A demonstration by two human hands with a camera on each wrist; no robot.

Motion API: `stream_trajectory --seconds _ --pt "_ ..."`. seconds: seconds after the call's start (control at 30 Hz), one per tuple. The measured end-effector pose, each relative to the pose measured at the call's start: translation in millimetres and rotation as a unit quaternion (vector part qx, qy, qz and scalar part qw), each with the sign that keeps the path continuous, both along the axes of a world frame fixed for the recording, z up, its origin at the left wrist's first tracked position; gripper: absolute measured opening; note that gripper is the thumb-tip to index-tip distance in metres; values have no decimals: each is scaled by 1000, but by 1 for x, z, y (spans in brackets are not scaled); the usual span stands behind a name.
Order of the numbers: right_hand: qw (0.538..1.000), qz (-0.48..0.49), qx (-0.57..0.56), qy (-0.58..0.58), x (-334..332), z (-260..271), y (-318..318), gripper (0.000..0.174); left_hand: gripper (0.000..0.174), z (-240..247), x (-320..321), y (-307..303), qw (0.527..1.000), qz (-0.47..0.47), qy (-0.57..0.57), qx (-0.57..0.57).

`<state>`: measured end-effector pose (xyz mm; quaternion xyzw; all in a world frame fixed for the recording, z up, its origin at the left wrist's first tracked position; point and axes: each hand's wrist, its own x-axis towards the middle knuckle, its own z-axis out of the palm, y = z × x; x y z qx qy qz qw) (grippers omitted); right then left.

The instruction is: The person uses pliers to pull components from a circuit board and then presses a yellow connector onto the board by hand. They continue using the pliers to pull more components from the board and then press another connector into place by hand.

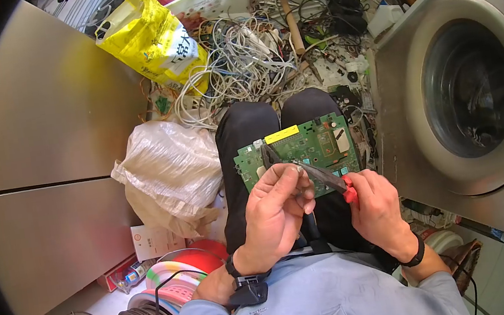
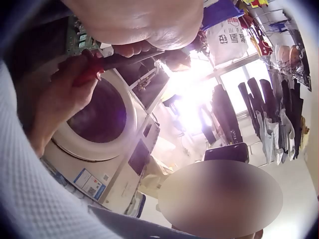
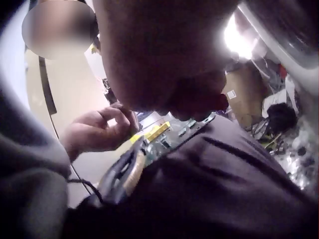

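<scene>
My right hand (image 1: 379, 208) gripped the tool (image 1: 325, 177); my left hand (image 1: 276, 211) pinched a tiny piece (image 1: 300, 169). The board (image 1: 301, 146) seemed light, stiff, brittle, best held by its edges.

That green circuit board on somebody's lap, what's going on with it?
A person sits with the green circuit board across their lap. Their right hand grips a red-handled tool, its dark end reaching over the board to the fingertips of their left hand. The left hand seems to pinch a small pale piece, too small to identify. Tangled cables lie beyond their knees.
</scene>
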<state>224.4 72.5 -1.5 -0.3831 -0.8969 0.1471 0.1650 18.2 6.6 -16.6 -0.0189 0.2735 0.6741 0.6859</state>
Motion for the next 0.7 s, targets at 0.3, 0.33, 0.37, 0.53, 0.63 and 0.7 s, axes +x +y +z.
stream_trajectory --seconds 0.3,0.33,0.37,0.53,0.63,0.7 --pt "974 23 -212 74 0 6 -5 23 15 -1 4 1 990 45 136 17" --pt "975 21 -209 71 -1 7 -4 22 15 -3 4 1 990 45 136 17" --pt "976 20 -206 69 -1 7 -4 21 15 -7 4 2 980 48 190 22" --pt "964 27 -258 65 2 4 -4 22 15 -6 3 5 951 53 306 10" --pt "944 24 -322 70 0 10 -3 19 15 -4 2 7 943 55 327 10" --pt "933 20 -352 64 -1 16 -2 17 14 -3 1 7 954 45 297 3"
